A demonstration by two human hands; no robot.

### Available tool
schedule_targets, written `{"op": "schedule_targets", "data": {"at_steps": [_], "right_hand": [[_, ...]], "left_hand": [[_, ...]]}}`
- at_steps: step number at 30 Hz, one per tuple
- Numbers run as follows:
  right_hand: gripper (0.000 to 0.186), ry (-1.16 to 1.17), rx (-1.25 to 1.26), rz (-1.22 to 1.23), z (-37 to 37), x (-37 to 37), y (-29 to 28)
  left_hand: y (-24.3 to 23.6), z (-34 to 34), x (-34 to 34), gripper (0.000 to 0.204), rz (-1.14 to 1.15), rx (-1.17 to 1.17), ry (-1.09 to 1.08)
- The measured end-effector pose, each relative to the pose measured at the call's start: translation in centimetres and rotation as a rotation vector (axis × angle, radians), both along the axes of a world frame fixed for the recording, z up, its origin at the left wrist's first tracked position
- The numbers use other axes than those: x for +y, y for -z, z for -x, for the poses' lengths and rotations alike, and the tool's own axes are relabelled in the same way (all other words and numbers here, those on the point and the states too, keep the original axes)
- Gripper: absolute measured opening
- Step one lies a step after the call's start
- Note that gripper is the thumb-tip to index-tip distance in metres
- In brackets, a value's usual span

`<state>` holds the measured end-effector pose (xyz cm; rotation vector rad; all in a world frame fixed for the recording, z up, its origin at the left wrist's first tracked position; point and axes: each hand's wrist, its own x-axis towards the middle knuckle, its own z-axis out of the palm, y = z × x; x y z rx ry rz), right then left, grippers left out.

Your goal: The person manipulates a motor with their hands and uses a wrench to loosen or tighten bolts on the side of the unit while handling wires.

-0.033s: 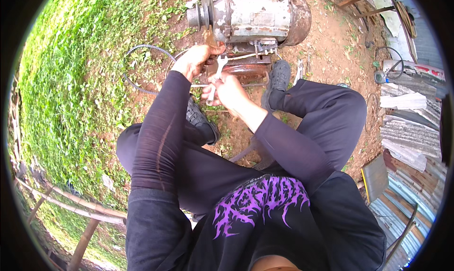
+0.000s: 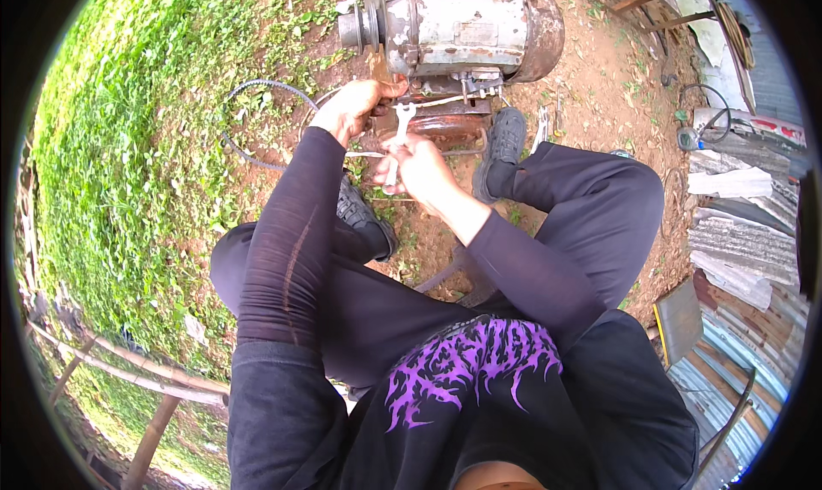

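Observation:
A worn electric motor, its white paint flaking to rust, lies on its side ahead of me with a grooved pulley at its left end. My left hand is at the lower left of the motor, fingers closed against its mounting base; what they pinch is hidden. Closer to me, my right hand grips an open-ended wrench. The jaw of the wrench points up toward the base, beside my left fingers, and its other end shows below my right fingers.
A black belt loops over the grass left of the motor. My shoes stand on either side of my hands. Metal roofing sheets are stacked at the right, and a bamboo rail crosses the lower left.
My right hand has shifted slightly to the right, and the wrench has turned a little, its jaw more squarely toward the motor. My left hand stays in place.

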<state>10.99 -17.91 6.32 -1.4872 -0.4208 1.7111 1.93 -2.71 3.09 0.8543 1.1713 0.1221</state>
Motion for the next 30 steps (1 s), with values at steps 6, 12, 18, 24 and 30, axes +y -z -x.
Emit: {"op": "schedule_targets", "data": {"at_steps": [6, 12, 18, 24, 30], "right_hand": [[0.022, 0.022, -0.491, -0.2, -6.3, -1.9, 1.3], [0.022, -0.042, -0.594, -0.251, -8.7, -0.3, -0.3], [0.02, -0.058, -0.548, -0.212, -10.2, 1.2, 0.6], [0.02, -0.091, -0.672, -0.274, -9.3, 1.6, 0.3], [0.018, 0.124, -0.523, -0.252, -2.5, 1.8, 5.1]], "left_hand": [[-0.7, -0.5, -0.5, 0.018, 0.004, -0.078, -0.039], [-0.4, -0.4, -0.2, 0.017, 0.009, 0.001, -0.041], [-0.3, -0.6, -0.4, 0.016, 0.017, 0.011, -0.046], [0.0, -0.4, -0.5, 0.016, 0.002, 0.03, -0.057], [-1.4, -0.9, -0.7, 0.012, -0.01, 0.01, -0.055]]}}
